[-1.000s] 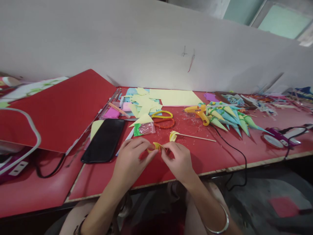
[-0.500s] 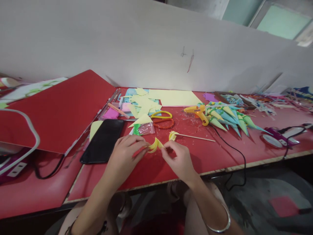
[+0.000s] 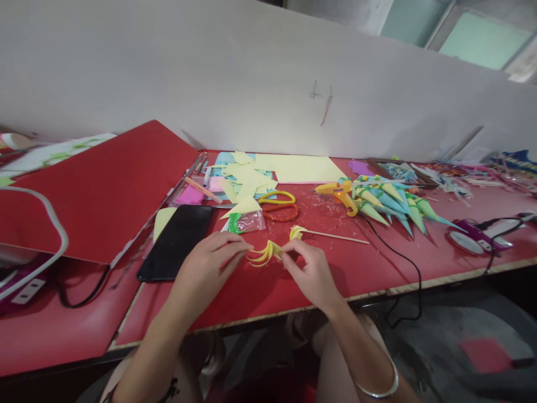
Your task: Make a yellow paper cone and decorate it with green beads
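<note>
Between my hands is a piece of curled yellow paper (image 3: 265,253), cut into several narrow strips that bend like petals. My right hand (image 3: 309,271) pinches its right end between thumb and fingertips. My left hand (image 3: 216,263) is closed in a pinch at the tip of one strip on the left. Just behind my right hand lies a thin wooden stick (image 3: 335,237) with a curled yellow paper head (image 3: 297,231) on its left end. Scissors (image 3: 279,205) with a yellow and an orange handle loop rest behind, beside a small clear plastic bag (image 3: 247,220) with green on it.
A black phone (image 3: 178,243) lies left of my left hand. Behind are pale yellow paper scraps (image 3: 247,174). A yellow glue gun (image 3: 340,195) sits at right, its black cable (image 3: 403,256) running over the table edge, beside several blue-green paper cones (image 3: 390,202). A red board (image 3: 104,190) leans at left.
My left hand has drawn slightly left and down, and the strips of yellow paper are more spread apart and curled. The right hand has barely moved.
</note>
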Tool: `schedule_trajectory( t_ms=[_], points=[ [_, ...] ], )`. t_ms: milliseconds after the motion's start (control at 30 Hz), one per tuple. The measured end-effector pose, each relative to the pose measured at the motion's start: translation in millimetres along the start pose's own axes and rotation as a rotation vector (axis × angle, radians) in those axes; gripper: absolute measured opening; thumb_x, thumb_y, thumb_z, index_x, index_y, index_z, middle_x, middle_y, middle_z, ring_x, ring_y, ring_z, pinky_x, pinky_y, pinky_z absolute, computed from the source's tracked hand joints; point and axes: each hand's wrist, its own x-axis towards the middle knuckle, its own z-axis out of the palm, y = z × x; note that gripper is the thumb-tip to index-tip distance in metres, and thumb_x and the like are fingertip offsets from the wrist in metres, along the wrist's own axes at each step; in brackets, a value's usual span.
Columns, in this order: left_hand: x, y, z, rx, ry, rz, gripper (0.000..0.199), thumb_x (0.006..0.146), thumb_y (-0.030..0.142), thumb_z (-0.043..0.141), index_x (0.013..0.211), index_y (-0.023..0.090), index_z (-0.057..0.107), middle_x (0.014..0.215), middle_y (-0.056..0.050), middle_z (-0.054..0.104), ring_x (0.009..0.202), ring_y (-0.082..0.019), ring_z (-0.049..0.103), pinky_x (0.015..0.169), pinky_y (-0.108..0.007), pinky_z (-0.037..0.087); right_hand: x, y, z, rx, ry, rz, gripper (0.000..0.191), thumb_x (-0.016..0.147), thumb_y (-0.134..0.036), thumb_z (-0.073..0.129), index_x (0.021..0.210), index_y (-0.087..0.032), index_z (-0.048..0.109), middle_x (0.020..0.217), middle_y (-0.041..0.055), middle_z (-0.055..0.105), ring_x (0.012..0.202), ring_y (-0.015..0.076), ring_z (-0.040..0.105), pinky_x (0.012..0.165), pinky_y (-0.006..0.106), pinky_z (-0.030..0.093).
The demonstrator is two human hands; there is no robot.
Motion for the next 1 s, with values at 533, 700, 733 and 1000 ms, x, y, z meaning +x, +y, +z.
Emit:
schedule_trajectory(
  t_ms=[533,700,733,1000],
  points=[
    [0,10,0.4,-0.066,-0.008,-0.043,0.019,0.086,0.025,0.044,0.087,0.020,0.062,0.083,-0.003,0.064,0.077,-0.013,0.060,0.070,-0.023,0.047,2,4,2,-0.166,0.110,-0.021,0.011,0.075,-0.012,0.051,0.070,-0.018,0.058,0.063,-0.0014,0.057,0.056,0.0107,0.050,0.057,0.020,0.040],
    [0,14,7.3,-0.089,-0.066,0.009,0.017,0.085,0.026,0.047,0.087,0.019,0.062,0.085,-0.003,0.065,0.078,-0.014,0.061,0.069,-0.024,0.048,1,4,5,-0.172,0.131,0.008,0.010,0.075,-0.014,0.051,0.068,-0.019,0.058,0.058,-0.0026,0.055,0.052,0.0104,0.048,0.054,0.021,0.039],
    [0,15,8.6,-0.093,-0.076,0.012,0.016,0.085,0.025,0.048,0.087,0.019,0.063,0.085,-0.004,0.065,0.077,-0.014,0.061,0.069,-0.025,0.048,0,4,6,-0.173,0.132,0.011,0.011,0.074,-0.015,0.051,0.066,-0.019,0.057,0.057,-0.0029,0.054,0.051,0.0102,0.048,0.053,0.020,0.038],
    [1,15,9.9,-0.101,-0.147,-0.032,0.015,0.083,0.018,0.047,0.078,0.020,0.061,0.079,-0.001,0.064,0.070,-0.013,0.059,0.064,-0.023,0.047,-3,0,8,-0.100,0.080,-0.003,0.016,0.076,-0.020,0.050,0.061,-0.019,0.051,0.056,-0.0027,0.053,0.052,0.0100,0.049,0.052,0.021,0.038]
  ],
)
